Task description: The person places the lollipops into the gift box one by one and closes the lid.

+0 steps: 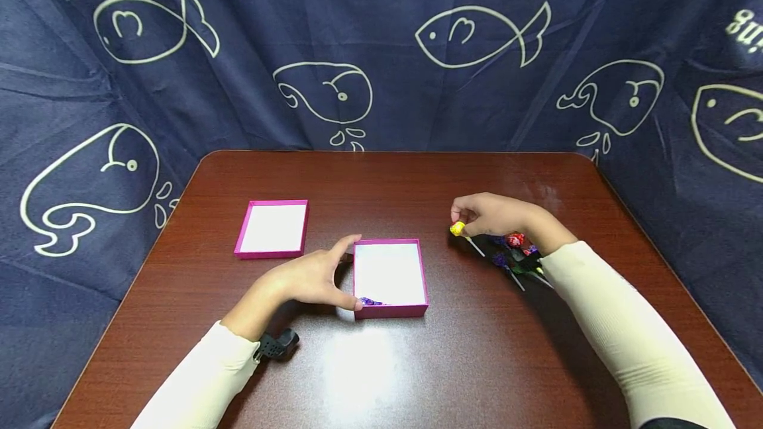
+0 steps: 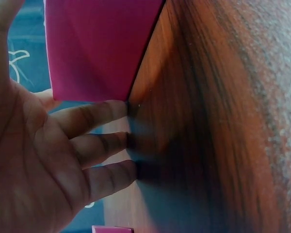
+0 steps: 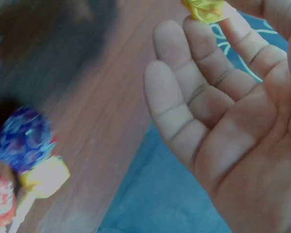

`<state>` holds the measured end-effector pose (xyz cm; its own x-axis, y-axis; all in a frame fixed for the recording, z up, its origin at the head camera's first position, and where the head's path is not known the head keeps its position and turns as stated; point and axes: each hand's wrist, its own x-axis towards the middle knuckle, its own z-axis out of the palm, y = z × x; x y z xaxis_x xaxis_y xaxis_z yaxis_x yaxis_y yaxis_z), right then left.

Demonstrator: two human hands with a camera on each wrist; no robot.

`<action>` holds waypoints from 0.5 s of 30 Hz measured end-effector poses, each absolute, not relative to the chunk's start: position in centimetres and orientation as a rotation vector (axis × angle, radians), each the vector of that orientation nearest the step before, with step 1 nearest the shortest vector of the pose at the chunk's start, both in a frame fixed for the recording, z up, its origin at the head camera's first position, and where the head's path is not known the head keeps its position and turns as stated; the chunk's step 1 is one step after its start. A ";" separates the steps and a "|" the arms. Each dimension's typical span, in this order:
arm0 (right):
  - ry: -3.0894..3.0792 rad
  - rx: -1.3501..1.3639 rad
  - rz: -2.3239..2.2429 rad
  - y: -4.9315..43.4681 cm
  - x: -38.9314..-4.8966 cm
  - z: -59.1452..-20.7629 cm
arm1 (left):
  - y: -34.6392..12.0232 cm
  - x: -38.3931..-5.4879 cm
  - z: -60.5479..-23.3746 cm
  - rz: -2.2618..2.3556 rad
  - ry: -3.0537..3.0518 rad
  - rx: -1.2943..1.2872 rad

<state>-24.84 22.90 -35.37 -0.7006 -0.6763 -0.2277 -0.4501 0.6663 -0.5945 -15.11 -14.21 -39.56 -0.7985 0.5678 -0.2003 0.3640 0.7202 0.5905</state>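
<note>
Hanging at the back: navy curtain, fish and whale drawings. Brown table in front of it. On it I've got the pink box, open side up, roughly center, and a shallower pink tray, maybe its lid, farther left and slightly farther back.

Left hand: fingers spread, gripping the box across its left side, thumb at the near corner, one finger at the far corner. Other fingertips on the table, per left wrist view. How hard it presses, can't tell.

Right hand: at the far-left edge of the loose lollipop pile, right of the box. Pile has red and purple wrappers; too tangled for me to count.

Yellow lollipop: pinched at its head by right thumb and fingertip, stick pointing down toward the pile, well apart from the box. Purple wrapped piece sits inside the box, near-left corner.

My read: pick done, transfer into box is the step in hand. Next move calls for carrying left and nearer, clearing the right wall with the stick, lowering, then letting go. I'd leave the left hand bracing.
</note>
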 end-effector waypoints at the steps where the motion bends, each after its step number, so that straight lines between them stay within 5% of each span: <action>1: 2.441 -0.893 -0.726 22.7 -24.8 -35.2 | -14.2 -15.1 -39.5 0.766 2.556 0.721; 15: 2.386 -1.092 -0.766 18.9 -23.0 -32.7 | -14.3 -15.1 -39.5 0.767 2.554 0.713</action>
